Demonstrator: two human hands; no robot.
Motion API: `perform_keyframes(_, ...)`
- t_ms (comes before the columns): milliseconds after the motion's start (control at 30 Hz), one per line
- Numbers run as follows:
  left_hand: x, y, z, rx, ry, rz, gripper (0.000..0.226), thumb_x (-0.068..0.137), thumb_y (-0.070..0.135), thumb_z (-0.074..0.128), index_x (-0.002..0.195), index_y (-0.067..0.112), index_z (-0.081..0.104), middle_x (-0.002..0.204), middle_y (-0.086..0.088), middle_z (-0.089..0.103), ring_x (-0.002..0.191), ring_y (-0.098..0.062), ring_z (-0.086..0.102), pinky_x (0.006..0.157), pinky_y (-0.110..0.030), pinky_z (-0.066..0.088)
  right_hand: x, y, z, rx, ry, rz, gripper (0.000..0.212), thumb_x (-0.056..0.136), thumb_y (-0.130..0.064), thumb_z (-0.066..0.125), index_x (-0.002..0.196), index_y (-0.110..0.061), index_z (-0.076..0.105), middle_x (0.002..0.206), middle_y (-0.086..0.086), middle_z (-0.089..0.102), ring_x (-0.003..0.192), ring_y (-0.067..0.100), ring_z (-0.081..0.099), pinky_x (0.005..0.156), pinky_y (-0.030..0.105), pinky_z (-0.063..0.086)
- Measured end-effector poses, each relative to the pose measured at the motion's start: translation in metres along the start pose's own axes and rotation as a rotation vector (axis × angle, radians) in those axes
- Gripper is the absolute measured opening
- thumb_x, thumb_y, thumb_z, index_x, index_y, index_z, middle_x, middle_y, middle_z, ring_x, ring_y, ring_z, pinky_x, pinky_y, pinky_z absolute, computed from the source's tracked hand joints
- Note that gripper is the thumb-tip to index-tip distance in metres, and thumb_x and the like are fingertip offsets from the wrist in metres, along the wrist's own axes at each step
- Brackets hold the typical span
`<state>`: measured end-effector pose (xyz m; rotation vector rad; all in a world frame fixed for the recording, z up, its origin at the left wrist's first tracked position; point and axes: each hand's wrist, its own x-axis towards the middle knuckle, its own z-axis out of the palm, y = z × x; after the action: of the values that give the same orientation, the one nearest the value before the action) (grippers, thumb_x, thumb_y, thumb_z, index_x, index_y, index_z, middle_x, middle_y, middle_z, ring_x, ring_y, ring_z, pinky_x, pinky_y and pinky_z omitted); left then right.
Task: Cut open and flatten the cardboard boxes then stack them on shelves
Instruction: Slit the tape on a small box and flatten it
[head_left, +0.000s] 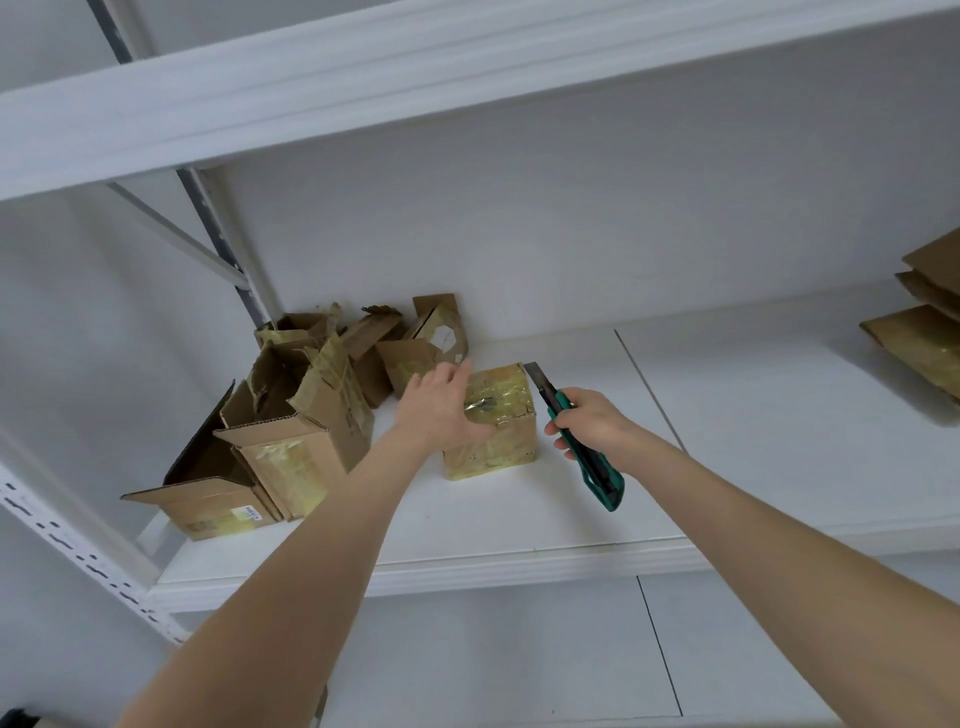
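Note:
A small taped cardboard box (501, 441) stands upright on the white shelf (519, 525). My left hand (441, 408) lies over the box's left top edge with fingers straight, thumb along its front. My right hand (592, 421) grips a green utility knife (582, 441) just right of the box. The knife's blade is extended and points up toward the box's top right corner.
Several opened, torn cardboard boxes (291, 415) are piled at the shelf's left end against the back wall. Flattened cardboard sheets (924, 322) lie stacked at the far right. Another white shelf (363, 93) runs overhead, and a perforated upright (78, 556) stands at the left.

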<state>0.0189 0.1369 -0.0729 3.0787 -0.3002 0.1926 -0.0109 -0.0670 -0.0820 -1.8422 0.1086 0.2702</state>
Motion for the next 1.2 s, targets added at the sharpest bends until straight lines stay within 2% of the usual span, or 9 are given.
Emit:
perform_keyframes(100,0.003,0.011,-0.001,-0.065,0.003,0.022,0.093,0.074,0.057,0.072,0.149,0.024,0.029,0.132,-0.002,0.037,0.125,-0.021,0.043,0.104,-0.039,0.042,-0.001,0.0,-0.004,0.022,0.007,-0.019,0.029,0.096,0.002,0.041,0.121,-0.006,0.054,0.089,0.01,0.062,0.068,0.021,0.055,0.062,0.029,0.049)
perform_keyframes(167,0.003,0.014,-0.002,-0.095,0.017,0.051,0.09,0.072,0.054,0.076,0.146,0.026,0.034,0.131,-0.002,0.038,0.12,-0.019,0.045,0.098,-0.039,0.047,-0.002,0.002,-0.01,0.048,0.057,-0.04,0.033,0.096,0.001,0.04,0.125,-0.009,0.054,0.089,0.01,0.064,0.068,0.022,0.056,0.061,0.03,0.049)
perform_keyframes(367,0.004,0.019,0.006,-0.133,0.047,0.115,0.088,0.074,0.046,0.078,0.146,0.019,0.035,0.137,-0.008,0.045,0.124,-0.027,0.044,0.109,-0.036,0.033,-0.009,0.015,-0.022,-0.104,0.13,-0.141,0.047,0.099,-0.007,0.04,0.138,-0.032,0.049,0.087,0.008,0.064,0.058,0.017,0.056,0.051,0.024,0.046)
perform_keyframes(500,0.006,0.019,0.008,-0.158,0.051,0.115,0.088,0.073,0.044,0.079,0.145,0.019,0.036,0.135,-0.006,0.047,0.123,-0.026,0.046,0.107,-0.036,0.036,-0.012,0.023,-0.025,-0.193,0.152,-0.173,0.047,0.1,-0.013,0.042,0.137,-0.04,0.05,0.085,0.006,0.066,0.058,0.016,0.057,0.053,0.024,0.048)
perform_keyframes(700,0.006,0.018,0.011,-0.168,0.05,0.108,0.089,0.071,0.041,0.081,0.145,0.019,0.037,0.135,-0.005,0.047,0.123,-0.026,0.046,0.105,-0.038,0.038,-0.013,0.027,-0.03,-0.25,0.14,-0.187,0.047,0.099,-0.014,0.041,0.137,-0.042,0.05,0.084,0.004,0.065,0.059,0.017,0.057,0.057,0.028,0.051)
perform_keyframes(833,0.005,0.019,0.012,-0.177,0.055,0.102,0.088,0.071,0.039,0.082,0.144,0.019,0.038,0.134,-0.006,0.048,0.123,-0.027,0.046,0.105,-0.036,0.037,-0.014,0.022,-0.03,-0.335,0.132,-0.202,0.046,0.099,-0.015,0.039,0.135,-0.042,0.051,0.089,0.007,0.067,0.063,0.021,0.059,0.072,0.039,0.057)
perform_keyframes(967,0.005,0.019,0.013,-0.197,0.064,0.1,0.087,0.07,0.036,0.083,0.144,0.018,0.04,0.135,-0.007,0.048,0.124,-0.028,0.045,0.106,-0.038,0.037,-0.013,0.019,-0.03,-0.391,0.123,-0.202,0.047,0.1,-0.016,0.038,0.135,-0.043,0.05,0.09,0.008,0.067,0.068,0.024,0.062,0.075,0.043,0.058)
perform_keyframes(1100,0.006,0.018,0.015,-0.195,0.068,0.093,0.087,0.071,0.035,0.082,0.144,0.019,0.038,0.136,-0.006,0.047,0.124,-0.028,0.045,0.105,-0.038,0.038,-0.016,0.024,-0.021,-0.28,0.17,-0.198,0.045,0.1,-0.016,0.04,0.135,-0.042,0.051,0.082,0.001,0.064,0.065,0.022,0.06,0.074,0.042,0.058)
perform_keyframes(1200,0.007,0.016,0.016,-0.205,0.066,0.092,0.087,0.071,0.035,0.082,0.144,0.019,0.038,0.136,-0.005,0.047,0.125,-0.028,0.044,0.104,-0.039,0.039,-0.013,0.024,-0.02,-0.212,0.207,-0.196,0.044,0.1,-0.016,0.04,0.135,-0.041,0.052,0.081,0.002,0.064,0.062,0.02,0.058,0.073,0.042,0.058)
